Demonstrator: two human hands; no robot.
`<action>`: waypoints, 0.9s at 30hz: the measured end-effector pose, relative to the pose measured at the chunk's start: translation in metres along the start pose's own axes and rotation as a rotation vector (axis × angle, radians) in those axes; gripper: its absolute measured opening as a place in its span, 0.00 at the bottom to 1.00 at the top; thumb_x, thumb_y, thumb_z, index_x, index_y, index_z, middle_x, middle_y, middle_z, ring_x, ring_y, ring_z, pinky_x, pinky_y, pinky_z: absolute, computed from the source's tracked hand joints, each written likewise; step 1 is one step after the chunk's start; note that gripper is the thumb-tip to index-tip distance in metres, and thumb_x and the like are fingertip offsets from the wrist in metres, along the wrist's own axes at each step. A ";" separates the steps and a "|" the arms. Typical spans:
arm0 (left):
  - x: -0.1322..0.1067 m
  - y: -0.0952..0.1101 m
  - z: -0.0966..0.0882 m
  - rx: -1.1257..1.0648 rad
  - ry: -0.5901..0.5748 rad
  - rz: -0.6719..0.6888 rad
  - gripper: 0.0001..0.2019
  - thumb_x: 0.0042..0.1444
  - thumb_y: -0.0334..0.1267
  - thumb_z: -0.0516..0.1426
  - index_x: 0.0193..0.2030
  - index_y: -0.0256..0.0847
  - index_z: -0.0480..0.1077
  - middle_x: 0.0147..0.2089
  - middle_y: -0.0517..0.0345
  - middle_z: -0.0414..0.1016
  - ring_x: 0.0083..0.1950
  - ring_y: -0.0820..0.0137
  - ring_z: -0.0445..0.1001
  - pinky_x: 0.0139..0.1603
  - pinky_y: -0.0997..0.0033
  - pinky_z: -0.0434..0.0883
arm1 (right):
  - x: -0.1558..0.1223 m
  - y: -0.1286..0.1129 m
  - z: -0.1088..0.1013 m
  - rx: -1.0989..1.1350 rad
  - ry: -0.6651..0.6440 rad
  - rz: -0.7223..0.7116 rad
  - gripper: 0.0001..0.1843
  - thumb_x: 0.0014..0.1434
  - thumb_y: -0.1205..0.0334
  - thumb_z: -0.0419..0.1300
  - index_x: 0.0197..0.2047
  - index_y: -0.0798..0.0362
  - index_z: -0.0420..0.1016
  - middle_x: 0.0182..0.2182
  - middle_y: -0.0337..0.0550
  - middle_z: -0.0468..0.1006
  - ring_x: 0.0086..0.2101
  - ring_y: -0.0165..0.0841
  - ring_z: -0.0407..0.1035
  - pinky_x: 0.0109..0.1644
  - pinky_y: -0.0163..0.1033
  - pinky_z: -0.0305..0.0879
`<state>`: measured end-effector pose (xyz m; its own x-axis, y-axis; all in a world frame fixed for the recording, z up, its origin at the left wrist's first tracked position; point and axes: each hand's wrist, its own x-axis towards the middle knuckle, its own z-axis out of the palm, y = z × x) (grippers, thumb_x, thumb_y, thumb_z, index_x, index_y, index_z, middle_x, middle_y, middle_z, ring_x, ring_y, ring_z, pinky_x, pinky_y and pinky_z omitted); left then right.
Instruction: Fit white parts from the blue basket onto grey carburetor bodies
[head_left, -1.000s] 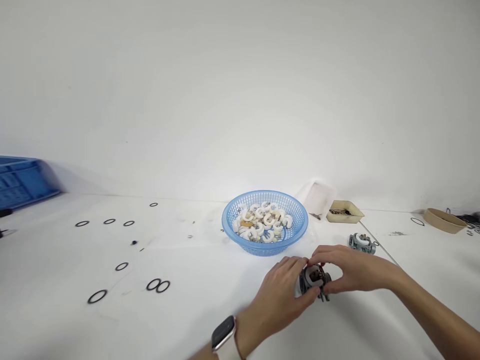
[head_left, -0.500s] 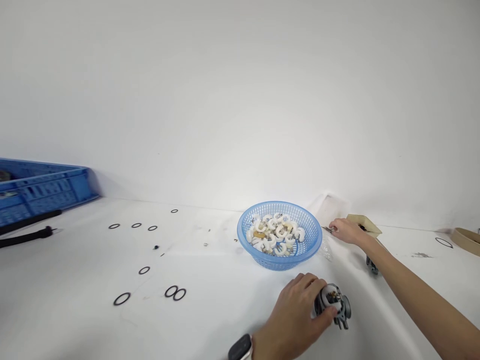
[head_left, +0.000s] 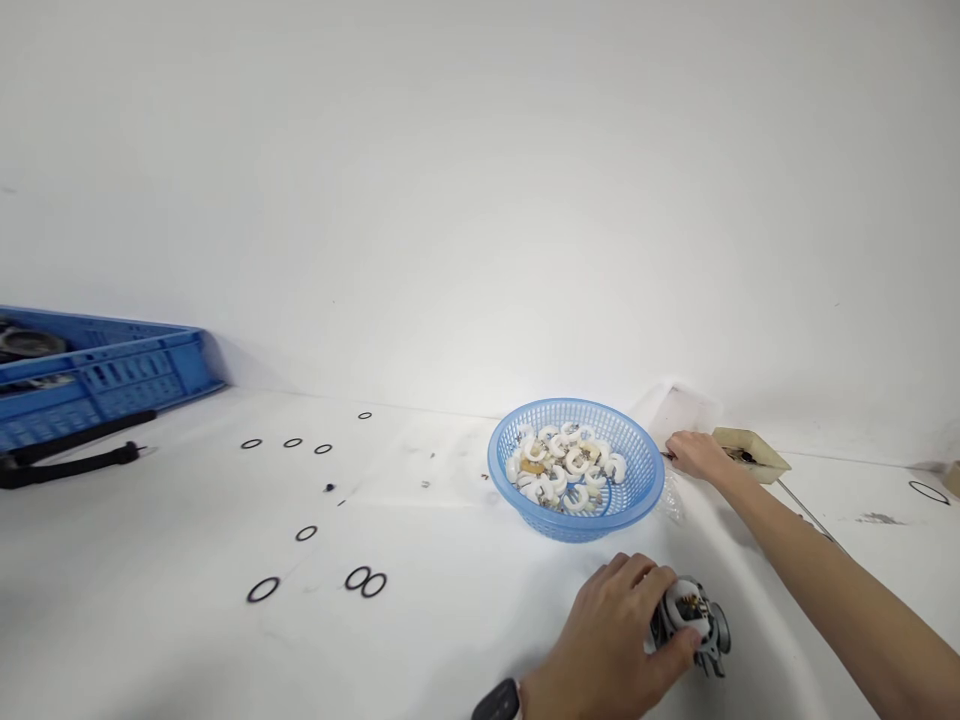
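Observation:
Near the front edge of the view, my left hand grips a grey metal carburetor on the white table. A white C-shaped float and brassy parts show on the carburetor's upturned face. My right hand is reached out to the back, just right of the blue basket. Its fingers are curled closed around something small and dark that barely shows, too little to name. White floats with small metal bits lie heaped in the basket.
Several black rubber rings and small loose bits lie on the left of the table. A blue crate and black straps are at far left. Behind my right wrist sits a cream-coloured tray; a thin rod shows beyond my forearm.
The view has shifted, moving the scene slightly right in the picture. My right hand's fingers have curled in more, and less of the small dark thing shows. The left hand keeps its hold.

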<state>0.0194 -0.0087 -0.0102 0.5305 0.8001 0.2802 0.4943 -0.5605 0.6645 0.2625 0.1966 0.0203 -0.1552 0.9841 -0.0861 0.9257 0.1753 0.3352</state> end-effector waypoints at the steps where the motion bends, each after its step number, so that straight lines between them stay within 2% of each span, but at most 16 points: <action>1: 0.000 0.000 0.000 0.003 0.006 0.005 0.13 0.63 0.42 0.63 0.52 0.46 0.71 0.51 0.56 0.75 0.53 0.57 0.73 0.56 0.57 0.71 | 0.000 0.000 -0.001 0.003 -0.001 0.001 0.18 0.69 0.55 0.61 0.58 0.54 0.72 0.54 0.49 0.75 0.49 0.40 0.74 0.52 0.51 0.74; 8: -0.001 0.002 0.000 0.012 0.020 0.010 0.13 0.63 0.41 0.64 0.52 0.45 0.71 0.51 0.56 0.76 0.52 0.57 0.74 0.54 0.58 0.72 | -0.009 0.007 -0.015 0.087 0.001 0.024 0.17 0.69 0.55 0.61 0.57 0.53 0.73 0.54 0.49 0.75 0.48 0.39 0.74 0.51 0.50 0.74; 15: -0.001 -0.001 0.004 -0.001 0.068 0.038 0.13 0.62 0.38 0.63 0.53 0.46 0.70 0.51 0.57 0.76 0.51 0.59 0.74 0.53 0.59 0.71 | -0.015 0.010 -0.025 0.292 0.034 0.064 0.16 0.70 0.55 0.60 0.57 0.53 0.73 0.54 0.49 0.75 0.48 0.38 0.74 0.51 0.49 0.75; 19: 0.000 -0.001 0.003 0.000 0.057 0.046 0.12 0.62 0.37 0.64 0.52 0.45 0.71 0.50 0.57 0.76 0.51 0.58 0.74 0.51 0.58 0.72 | -0.025 0.004 -0.034 0.488 0.123 0.061 0.12 0.69 0.57 0.61 0.50 0.55 0.77 0.47 0.47 0.79 0.43 0.37 0.75 0.48 0.46 0.74; 23: 0.000 -0.001 0.001 0.011 0.060 0.062 0.12 0.62 0.37 0.63 0.51 0.45 0.71 0.49 0.56 0.76 0.49 0.58 0.75 0.49 0.59 0.73 | -0.064 -0.007 -0.036 0.751 0.193 -0.008 0.09 0.64 0.61 0.59 0.42 0.55 0.79 0.38 0.46 0.83 0.35 0.36 0.76 0.37 0.38 0.71; 27: -0.001 -0.002 0.001 -0.005 0.069 0.070 0.11 0.63 0.37 0.62 0.52 0.45 0.71 0.50 0.55 0.76 0.49 0.60 0.75 0.49 0.60 0.74 | -0.126 -0.019 -0.025 1.028 0.115 -0.083 0.14 0.62 0.51 0.59 0.40 0.54 0.77 0.35 0.46 0.84 0.22 0.29 0.69 0.25 0.36 0.64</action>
<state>0.0188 -0.0086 -0.0124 0.5149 0.7720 0.3728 0.4544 -0.6145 0.6450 0.2555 0.0701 0.0484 -0.2139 0.9762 0.0357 0.7499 0.1876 -0.6344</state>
